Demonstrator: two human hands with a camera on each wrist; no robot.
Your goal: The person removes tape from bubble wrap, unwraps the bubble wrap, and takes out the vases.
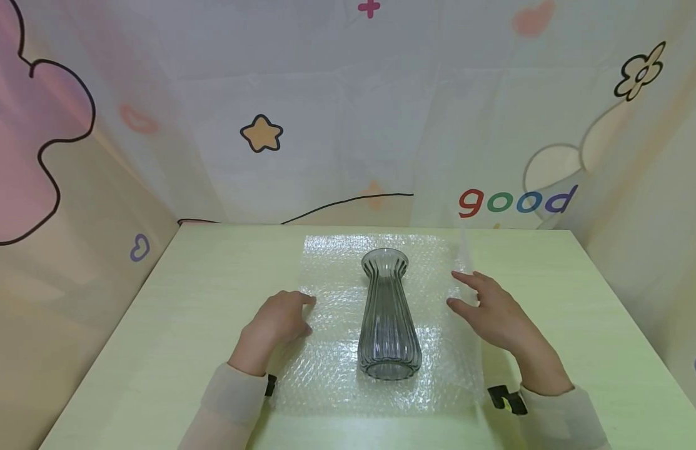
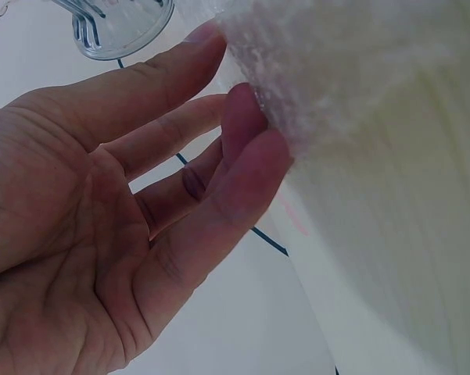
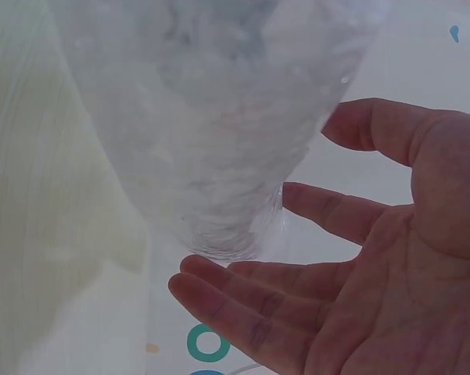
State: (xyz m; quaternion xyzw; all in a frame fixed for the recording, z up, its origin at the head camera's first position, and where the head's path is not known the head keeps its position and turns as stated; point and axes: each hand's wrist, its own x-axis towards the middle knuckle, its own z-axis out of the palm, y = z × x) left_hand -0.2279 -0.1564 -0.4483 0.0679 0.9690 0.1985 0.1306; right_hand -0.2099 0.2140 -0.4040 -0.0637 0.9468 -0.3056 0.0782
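A smoky grey ribbed glass vase (image 1: 388,319) lies on a sheet of clear bubble wrap (image 1: 331,375), its flared rim at the far end and its base toward me. At the sheet's left edge is my left hand (image 1: 279,319), fingers loosely bent. In the left wrist view its thumb (image 2: 191,62) and fingertips meet the edge of the wrap. My right hand (image 1: 496,312) reaches in from the right with fingers spread and thumb apart. In the right wrist view, its fingertips are beside a raised, curving part of the wrap (image 3: 219,172).
The pale green table (image 1: 173,350) carries the sheet near its middle. Behind it hangs a printed cloth backdrop (image 1: 325,144), with more cloth at both sides. A black strap piece (image 1: 508,400) shows by the right cuff.
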